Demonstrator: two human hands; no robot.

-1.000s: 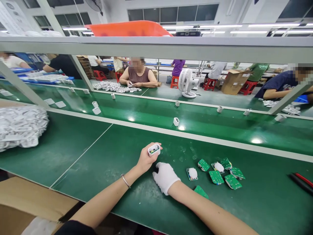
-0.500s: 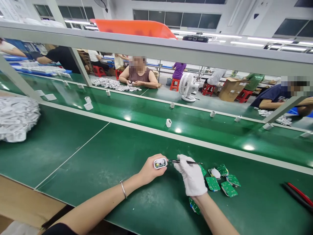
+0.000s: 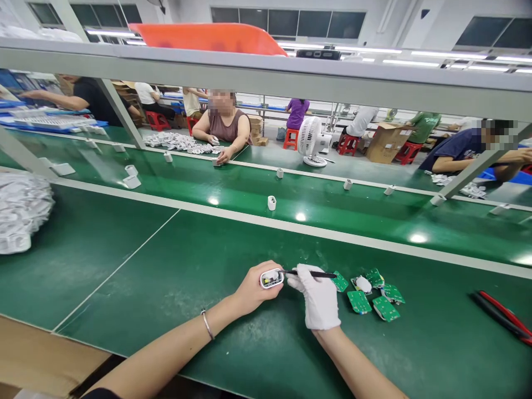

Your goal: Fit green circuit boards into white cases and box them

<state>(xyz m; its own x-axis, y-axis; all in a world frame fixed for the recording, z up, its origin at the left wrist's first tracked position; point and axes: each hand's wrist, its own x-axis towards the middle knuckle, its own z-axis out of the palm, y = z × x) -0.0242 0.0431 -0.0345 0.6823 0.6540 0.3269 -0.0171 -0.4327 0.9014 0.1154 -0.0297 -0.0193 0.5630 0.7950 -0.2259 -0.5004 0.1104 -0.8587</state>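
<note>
Bench green, scuffed, thin white line at L; green strip beyond w/ spaced white pcs. Fan & co-workers across. L hand closed round white housing, open end up, over bench; R gloved hand pinching dk tool, prob. tweezers, tip nr housing rim, hard to make out. Red-black handles cut off R; white heap cut off L.

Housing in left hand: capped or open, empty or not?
Open, not empty: the housing in the left hand has an uncovered mouth, with yellow and dark parts inside.
</note>
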